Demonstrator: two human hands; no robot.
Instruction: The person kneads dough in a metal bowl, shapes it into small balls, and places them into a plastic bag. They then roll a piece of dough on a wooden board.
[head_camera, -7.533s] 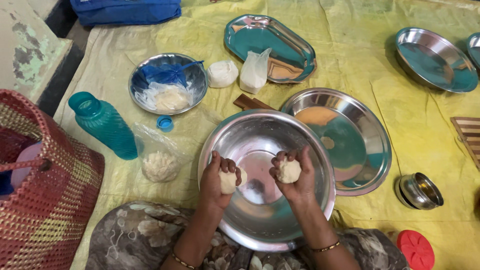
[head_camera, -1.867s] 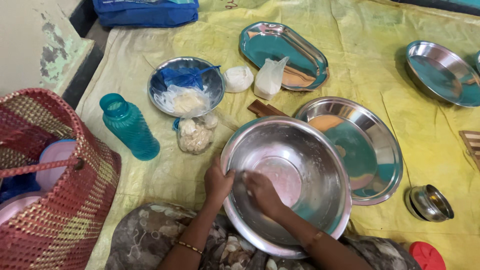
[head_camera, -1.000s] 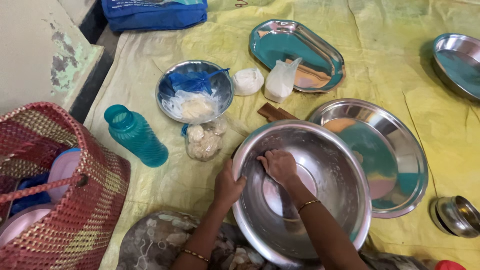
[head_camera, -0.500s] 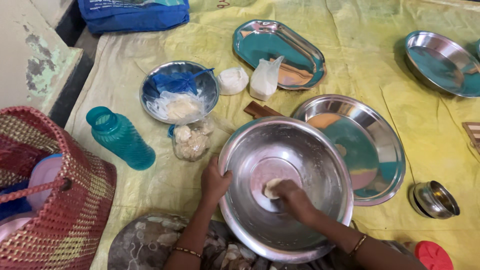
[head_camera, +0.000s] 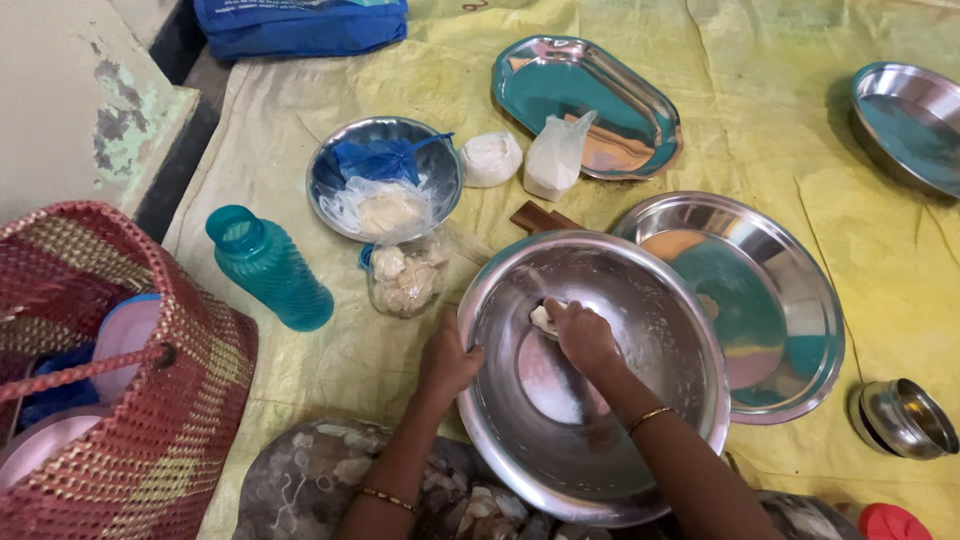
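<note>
Nearest, we list our left hand (head_camera: 447, 362), fingers folded over the near-left rim of the large steel bowl (head_camera: 640, 440), gripping and steadying it. Half a second ago it sat at much the same spot, so the brace has held. Next, our right hand (head_camera: 582, 335), forearm laid diagonally across the basin, wrist bent down, fingers curled narrowly onto a small dough lump (head_camera: 543, 318). That lump lay at the bowl's centre a moment back; it now sits up the far-left wall, meaning the scraping and gathering of floury residue goes on, and we judge the kneading unfinished.

Beyond the rim, left:
- clear bag of dough pieces (head_camera: 403, 280), touching the teal bottle's (head_camera: 268, 268) neighbourhood, just beside it
- small bowl with blue and clear plastic (head_camera: 384, 178)

Right: a round steel plate (head_camera: 760, 300), tucked partly under the large bowl. Farther: oval tray (head_camera: 585, 105) on the yellow sheet (head_camera: 400, 60). Near left: woven red basket (head_camera: 130, 400).
</note>
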